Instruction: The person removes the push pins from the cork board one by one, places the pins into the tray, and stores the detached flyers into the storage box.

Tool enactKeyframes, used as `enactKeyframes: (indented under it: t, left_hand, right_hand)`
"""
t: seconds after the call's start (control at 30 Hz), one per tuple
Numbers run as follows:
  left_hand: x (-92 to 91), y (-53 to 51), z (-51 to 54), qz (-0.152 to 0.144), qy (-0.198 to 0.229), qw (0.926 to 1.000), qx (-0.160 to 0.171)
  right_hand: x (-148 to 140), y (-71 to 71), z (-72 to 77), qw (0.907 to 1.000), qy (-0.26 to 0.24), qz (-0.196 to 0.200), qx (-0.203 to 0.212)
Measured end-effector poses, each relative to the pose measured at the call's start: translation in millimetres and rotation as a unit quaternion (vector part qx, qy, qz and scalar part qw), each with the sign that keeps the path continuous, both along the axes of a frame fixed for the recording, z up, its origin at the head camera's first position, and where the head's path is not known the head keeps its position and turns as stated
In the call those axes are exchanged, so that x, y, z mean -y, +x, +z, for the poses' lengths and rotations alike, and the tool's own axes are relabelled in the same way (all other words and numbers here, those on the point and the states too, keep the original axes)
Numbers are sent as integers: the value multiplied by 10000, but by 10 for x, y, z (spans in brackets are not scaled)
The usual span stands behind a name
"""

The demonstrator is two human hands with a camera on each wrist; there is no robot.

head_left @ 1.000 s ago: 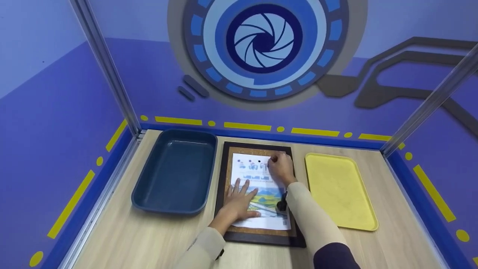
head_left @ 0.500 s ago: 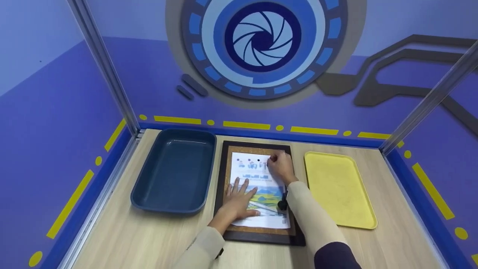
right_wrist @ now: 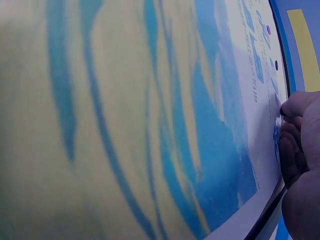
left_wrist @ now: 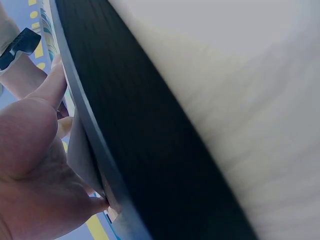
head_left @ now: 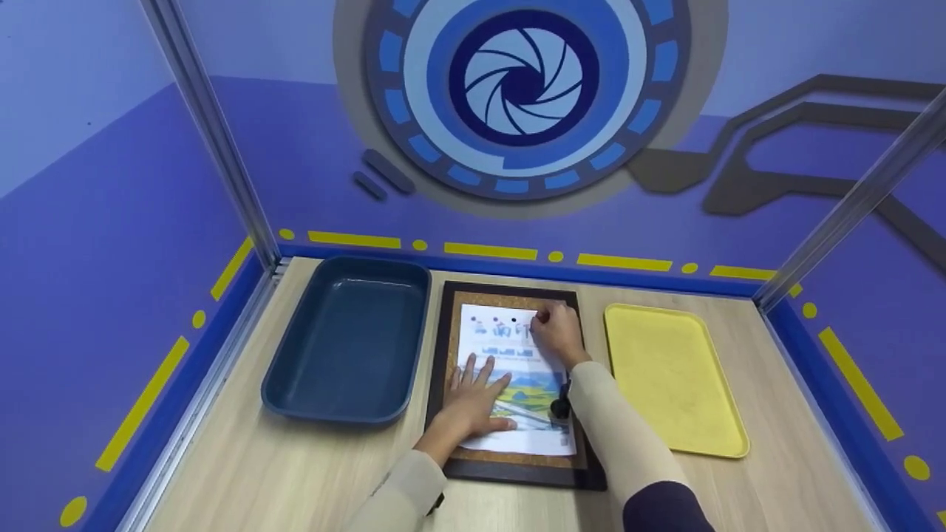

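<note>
A printed poster sheet (head_left: 517,440) with a painted landscape lies on a dark-framed cork board (head_left: 510,462). My left hand (head_left: 473,406) rests spread on the sheet's lower left, fingers apart. At the sheet's top right corner my right hand (head_left: 559,332) has its fingers curled and pinches a small dark pushpin (right_wrist: 282,111) against the paper. The fingers hide most of that pin. Along the top edge sit several round pins, among them a black one (head_left: 514,320) and a purple one (right_wrist: 268,30).
A deep dark-blue tray (head_left: 270,403) stands left of the board. To the right lies a shallow yellow tray (head_left: 676,384). Behind the wooden table (head_left: 244,473) rises a blue-purple panel wall (head_left: 295,162), with metal posts at both corners.
The view shifts slightly with the head. Both hands keep their places on the sheet, and the board and trays stay put.
</note>
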State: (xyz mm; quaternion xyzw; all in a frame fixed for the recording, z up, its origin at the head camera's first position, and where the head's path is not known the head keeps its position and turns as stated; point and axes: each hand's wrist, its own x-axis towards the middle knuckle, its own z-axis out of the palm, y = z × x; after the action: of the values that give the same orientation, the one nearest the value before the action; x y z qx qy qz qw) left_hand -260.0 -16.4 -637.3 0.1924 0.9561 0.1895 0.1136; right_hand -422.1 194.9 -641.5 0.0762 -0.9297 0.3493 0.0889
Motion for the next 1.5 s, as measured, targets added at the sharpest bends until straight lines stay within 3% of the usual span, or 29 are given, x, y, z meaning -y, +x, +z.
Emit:
enactKeyframes:
  t: [0.27,0.77,1.0,1.5]
  left_hand:
    - [-4,-11,-36,-24,-87,9999,-76]
    - [-11,-11,-10,7,-145,9999,-90]
    - [-8,-3,-19,35,-135,9999,-67]
    - [-11,-20,-61,45,-143,9999,7]
  right_hand:
    - [-13,-6,-24,9999,-141,-12,-74]
    - [-25,-28,-10,9996,-295,-6,14]
    - [-38,-16,15,9990,-328,-78,290]
    - [-86,-14,65,9995,-203,182,-181]
